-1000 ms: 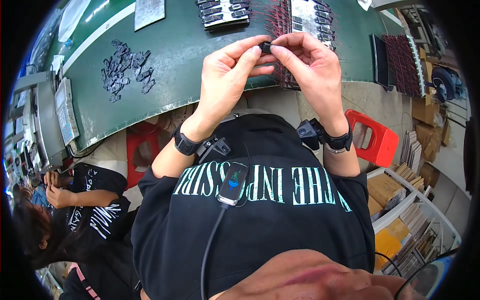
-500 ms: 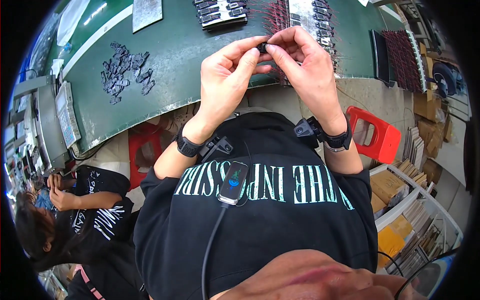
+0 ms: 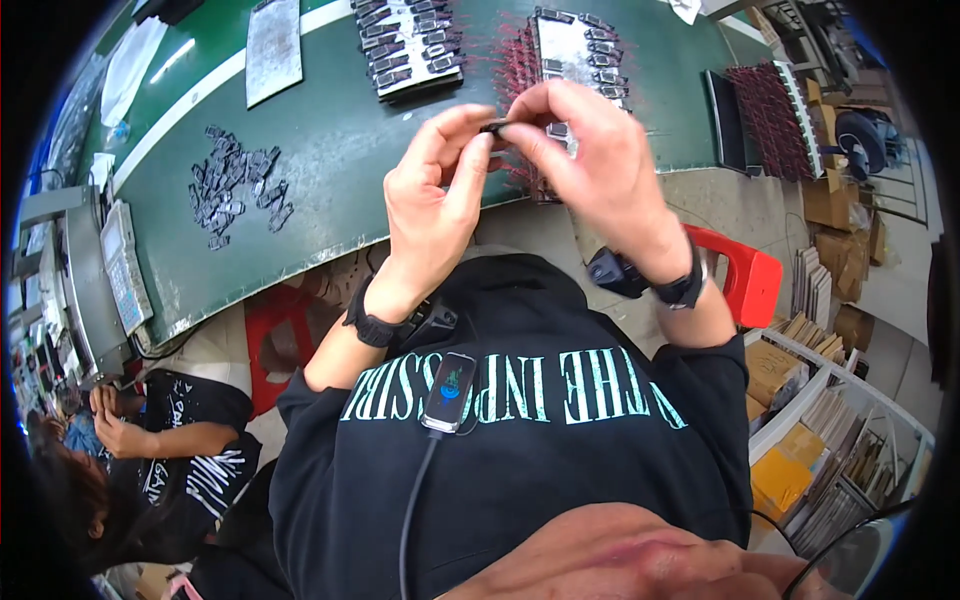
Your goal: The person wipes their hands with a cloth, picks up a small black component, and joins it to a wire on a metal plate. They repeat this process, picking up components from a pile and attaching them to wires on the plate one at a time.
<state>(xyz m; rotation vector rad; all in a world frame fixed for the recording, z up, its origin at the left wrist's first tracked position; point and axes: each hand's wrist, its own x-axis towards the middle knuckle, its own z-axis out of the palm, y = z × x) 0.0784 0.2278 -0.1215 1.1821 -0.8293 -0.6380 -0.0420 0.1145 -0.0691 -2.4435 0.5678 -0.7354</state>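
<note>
A small black plastic part [image 3: 494,127] is pinched between the fingertips of both hands, just over the near edge of the green table [image 3: 330,165]. My left hand [image 3: 437,190] grips it with thumb and forefinger from the left. From the right, my right hand [image 3: 598,155] has its thumb and forefinger closed on the same part, slightly smeared by motion. Fingers cover most of the part, so its details are hidden. A loose pile of similar black parts [image 3: 232,185] lies on the table to the left.
Beyond my hands stand a tray of black parts [image 3: 408,45] and a white board [image 3: 567,45] with black parts and red wires. A bare metal plate [image 3: 274,55] lies far left. Red stools [image 3: 752,280] flank me. A co-worker [image 3: 190,430] sits at left; a shelf [image 3: 790,400] stands right.
The right hand has turned, its back now showing more, while both hands stay on the black part. The whole view has shifted a little, with the table lower in the picture.
</note>
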